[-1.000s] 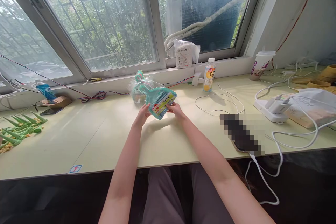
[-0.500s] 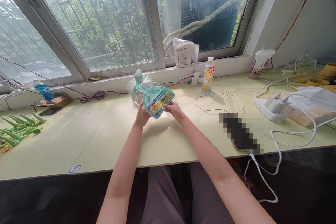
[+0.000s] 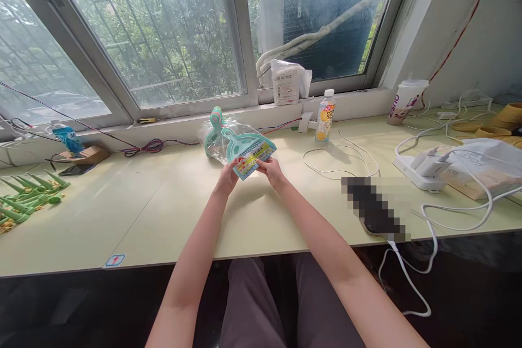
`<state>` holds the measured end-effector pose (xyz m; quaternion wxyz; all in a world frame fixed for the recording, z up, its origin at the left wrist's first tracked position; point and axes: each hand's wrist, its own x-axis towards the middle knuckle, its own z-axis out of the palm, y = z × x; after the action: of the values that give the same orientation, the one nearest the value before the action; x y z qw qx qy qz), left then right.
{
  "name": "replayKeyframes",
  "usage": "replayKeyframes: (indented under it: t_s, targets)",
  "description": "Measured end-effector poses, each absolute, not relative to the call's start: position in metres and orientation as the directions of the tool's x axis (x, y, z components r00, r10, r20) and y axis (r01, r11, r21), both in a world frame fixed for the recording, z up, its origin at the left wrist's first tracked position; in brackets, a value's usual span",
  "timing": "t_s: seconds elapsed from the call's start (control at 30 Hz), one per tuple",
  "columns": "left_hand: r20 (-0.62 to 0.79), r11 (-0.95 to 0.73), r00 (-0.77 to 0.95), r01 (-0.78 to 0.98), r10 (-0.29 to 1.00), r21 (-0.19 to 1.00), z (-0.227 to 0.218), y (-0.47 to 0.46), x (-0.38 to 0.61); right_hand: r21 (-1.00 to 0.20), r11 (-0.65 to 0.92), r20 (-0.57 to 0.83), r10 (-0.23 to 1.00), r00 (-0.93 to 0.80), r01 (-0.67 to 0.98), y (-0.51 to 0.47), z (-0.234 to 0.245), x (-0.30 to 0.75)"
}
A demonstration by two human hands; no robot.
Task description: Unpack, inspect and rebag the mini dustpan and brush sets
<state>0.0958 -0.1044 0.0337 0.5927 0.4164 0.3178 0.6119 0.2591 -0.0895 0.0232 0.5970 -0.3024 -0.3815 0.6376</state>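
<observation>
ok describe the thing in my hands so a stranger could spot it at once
Look at the pale green desk under the big window, near its middle. There the left hand and right hand hold a teal dustpan set. It is the only teal thing in clear wrap, with a bright yellow and red label across its wide end.

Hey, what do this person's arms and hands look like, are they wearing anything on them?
Both arms are bare from the picture's lower edge to the fingers. No sleeves, gloves, watch or bracelet show on the left hand or the right hand. No rings can be made out. The forearms are slim. Between them show grey trousers.
</observation>
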Motion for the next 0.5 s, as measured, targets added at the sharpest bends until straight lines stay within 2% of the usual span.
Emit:
replayKeyframes:
  t_s: [0.13, 0.27, 0.4, 0.5]
  targets:
    - [0.17, -0.186, -0.078, -0.494, 0.982, 0.849, 0.031, -0.097, 0.092, -0.829, -0.005, 0.055, 0.994, -0.092, -0.559, -0.091, 0.025, 0.259]
    - [0.131, -0.191, -0.165, -0.434, 0.978, 0.881, 0.029, -0.092, 0.083, -0.824, -0.016, 0.033, 0.997, -0.076, -0.566, -0.093, 0.025, 0.259]
    - [0.163, -0.214, -0.161, -0.386, 0.973, 0.897, 0.032, -0.095, 0.079, -0.816, -0.022, 0.028, 0.997, -0.076, -0.578, -0.093, 0.026, 0.258]
    - [0.21, -0.226, -0.085, -0.396, 0.974, 0.89, 0.034, -0.098, 0.081, -0.794, -0.016, 0.037, 0.997, -0.075, -0.607, -0.091, 0.025, 0.258]
